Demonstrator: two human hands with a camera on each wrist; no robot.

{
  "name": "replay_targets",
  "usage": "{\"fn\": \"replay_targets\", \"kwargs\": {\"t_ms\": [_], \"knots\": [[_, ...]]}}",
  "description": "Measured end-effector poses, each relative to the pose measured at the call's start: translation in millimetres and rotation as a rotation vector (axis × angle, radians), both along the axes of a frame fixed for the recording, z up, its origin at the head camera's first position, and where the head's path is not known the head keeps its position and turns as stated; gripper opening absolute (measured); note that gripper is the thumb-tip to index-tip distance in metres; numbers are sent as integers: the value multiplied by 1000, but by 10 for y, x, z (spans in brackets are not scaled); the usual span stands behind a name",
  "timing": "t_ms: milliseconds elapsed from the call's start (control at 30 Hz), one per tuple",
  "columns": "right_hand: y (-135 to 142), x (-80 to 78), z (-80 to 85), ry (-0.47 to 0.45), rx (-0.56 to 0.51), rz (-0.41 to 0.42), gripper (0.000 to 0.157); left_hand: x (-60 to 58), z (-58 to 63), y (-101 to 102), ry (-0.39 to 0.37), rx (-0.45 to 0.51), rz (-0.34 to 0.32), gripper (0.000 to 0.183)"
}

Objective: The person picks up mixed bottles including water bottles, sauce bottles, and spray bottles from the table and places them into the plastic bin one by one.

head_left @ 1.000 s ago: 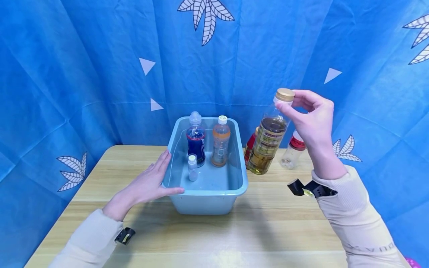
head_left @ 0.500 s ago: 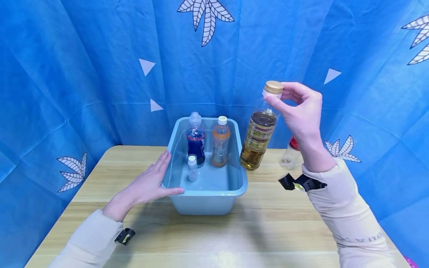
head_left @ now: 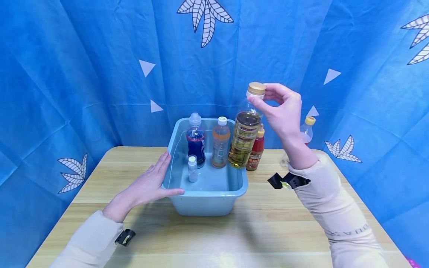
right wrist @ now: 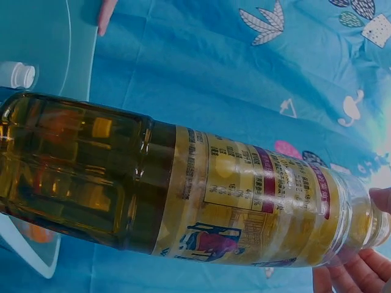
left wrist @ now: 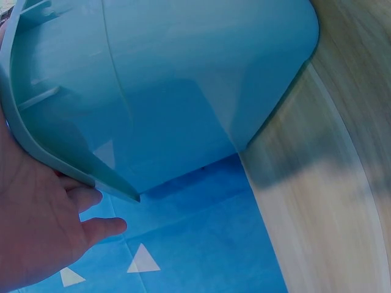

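My right hand grips a clear bottle of golden-brown liquid by its neck, just under the gold cap. The bottle tilts, its base overlapping the right rim of a light blue plastic basin in the head view. In the right wrist view the bottle's printed label faces the camera. My left hand rests on the basin's left front corner, fingers along the rim and thumb across the front edge. Inside the basin stand a dark blue bottle, an orange-banded clear bottle and a small white-capped bottle.
Right of the basin a red sauce bottle stands on the wooden table. A yellow-capped bottle is partly hidden behind my right forearm, as is another clear bottle. A blue patterned curtain hangs behind the table.
My right hand has carried the golden-brown bottle left, from beside the basin to its right rim. The red sauce bottle and yellow-capped bottle have come into sight. My left hand stays put.
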State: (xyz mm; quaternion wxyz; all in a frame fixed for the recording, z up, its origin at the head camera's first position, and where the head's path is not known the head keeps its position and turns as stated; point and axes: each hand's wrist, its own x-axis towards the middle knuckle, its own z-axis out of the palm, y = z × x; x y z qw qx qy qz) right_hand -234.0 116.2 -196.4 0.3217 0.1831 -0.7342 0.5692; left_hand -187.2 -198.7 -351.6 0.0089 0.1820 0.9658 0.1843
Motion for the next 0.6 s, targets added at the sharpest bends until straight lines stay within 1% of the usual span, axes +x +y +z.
{"fn": "replay_targets", "kwargs": {"t_ms": [233, 300, 367, 600], "knots": [[-163, 186, 36, -19, 31, 6, 28, 1, -22, -1, 8, 5, 4, 115], [-184, 183, 8, -17, 50, 8, 28, 0, -27, 1, 8, 8, 7, 115], [-189, 145, -42, -16, 62, 19, 29, -1, -32, 2, 7, 9, 9, 115], [-154, -141, -311, -55, 81, 46, 32, -6, -48, 0, 8, 15, 14, 115]]}}
